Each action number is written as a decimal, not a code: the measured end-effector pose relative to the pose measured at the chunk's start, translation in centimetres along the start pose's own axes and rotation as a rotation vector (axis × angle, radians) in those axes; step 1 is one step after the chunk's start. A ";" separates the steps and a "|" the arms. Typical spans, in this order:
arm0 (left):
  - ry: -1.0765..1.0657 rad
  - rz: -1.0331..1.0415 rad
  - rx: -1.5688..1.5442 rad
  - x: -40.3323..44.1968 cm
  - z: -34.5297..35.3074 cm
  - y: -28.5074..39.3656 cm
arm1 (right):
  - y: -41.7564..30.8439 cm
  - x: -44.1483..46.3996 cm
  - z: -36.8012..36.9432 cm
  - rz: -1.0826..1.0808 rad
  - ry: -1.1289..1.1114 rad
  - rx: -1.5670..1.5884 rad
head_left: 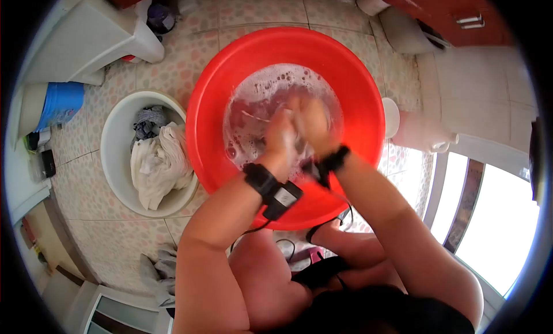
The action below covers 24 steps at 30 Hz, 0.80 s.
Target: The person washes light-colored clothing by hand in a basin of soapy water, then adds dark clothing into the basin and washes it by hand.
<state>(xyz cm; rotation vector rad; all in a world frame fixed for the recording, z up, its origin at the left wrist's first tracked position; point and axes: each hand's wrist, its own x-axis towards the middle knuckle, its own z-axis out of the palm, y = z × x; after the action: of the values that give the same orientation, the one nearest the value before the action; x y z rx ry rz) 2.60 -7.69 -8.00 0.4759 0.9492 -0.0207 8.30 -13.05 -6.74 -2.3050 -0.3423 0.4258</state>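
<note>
A large red basin (210, 103) of soapy water (247, 112) stands on the floor in front of me. Over the water, inside the basin, my left hand (281, 132) and my right hand (314, 122) are pressed close together. Both look closed, with fingers curled toward each other and blurred by motion. Whatever lies between them is hidden; a small dark patch shows near the palms. Foam and bubbles ring the water's edge. Each wrist wears a black strap, and the left one carries a small box (283, 200) with a cable.
A white tub (109, 152) left of the basin holds cream cloth (164, 167) and dark grey cloth (150, 122). Grey fabric (158, 270) lies on the tiled floor nearby. A blue bucket (62, 105) is at far left. A pale pink jug (423, 131) stands at right.
</note>
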 end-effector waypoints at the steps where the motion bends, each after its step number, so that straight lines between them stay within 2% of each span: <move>1: -0.130 0.011 0.109 -2.6 0.8 0.7 | 0.7 1.1 -0.5 0.260 -0.005 0.008; 2: -0.086 0.009 0.144 -1.7 0.4 0.6 | 0.4 0.1 -0.3 0.259 0.001 0.009; 4: -0.043 0.025 0.151 3.0 -3.0 0.0 | -1.1 -4.0 0.6 -0.082 0.039 -0.029; 5: -0.327 0.338 0.605 6.0 -7.1 -0.5 | -1.5 -5.6 1.0 -0.233 0.054 -0.040; 6: -0.619 0.662 1.055 7.6 -9.1 -0.8 | -0.2 -5.9 1.9 -0.214 -0.014 -0.151; 7: -0.619 0.668 1.056 7.4 -8.6 -0.3 | 0.4 -4.0 1.6 -0.219 -0.011 -0.150; 9: -0.480 0.392 0.797 4.2 -6.8 0.6 | 2.0 0.1 0.6 0.428 -0.141 0.019; 10: -0.407 0.264 0.661 2.5 -5.2 1.5 | 0.9 0.4 -0.1 0.246 0.058 0.003; 11: -0.333 0.150 0.519 1.1 -3.4 2.7 | 0.5 -0.4 0.3 0.236 0.060 -0.001; 13: -0.175 -0.088 0.232 -0.5 -2.1 3.9 | -0.3 -5.1 1.7 -0.395 0.286 -0.353; 14: -0.279 -0.146 0.038 0.8 -2.3 3.5 | -1.8 -6.3 1.0 -0.185 -0.020 -0.105; 15: -0.280 -0.143 0.036 1.7 -2.5 1.8 | -1.6 -5.0 0.7 -0.189 -0.020 -0.105; 17: -0.027 0.001 0.210 2.8 -2.4 -2.3 | 0.0 -0.7 -0.1 0.231 -0.093 -0.162; 18: -0.028 -0.007 0.214 2.4 -2.3 -2.2 | 1.0 0.8 -0.4 0.107 0.074 -0.025; 19: -0.054 -0.016 0.174 1.8 -1.8 -0.9 | 0.5 -0.4 -0.3 0.105 0.077 -0.025; 21: -0.098 -0.027 0.080 0.5 -1.2 2.7 | -0.6 -3.5 0.5 -0.125 -0.098 0.239; 22: -0.220 -0.309 0.013 -1.4 -0.7 6.1 | -0.7 -3.4 0.3 -0.127 -0.103 0.236; 23: -0.224 -0.307 0.009 -1.1 -0.5 5.0 | -0.8 -2.9 -0.2 -0.163 -0.135 0.022; 24: -0.160 -0.177 -0.049 -0.3 -0.5 2.5 | -0.7 -2.4 -0.5 -0.194 -0.162 -0.185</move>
<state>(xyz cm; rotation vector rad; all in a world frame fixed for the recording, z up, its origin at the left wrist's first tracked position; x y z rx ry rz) 2.60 -5.25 -7.08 0.3389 0.8306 -0.1927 6.20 -13.76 -5.40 -2.3925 -0.7054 0.5015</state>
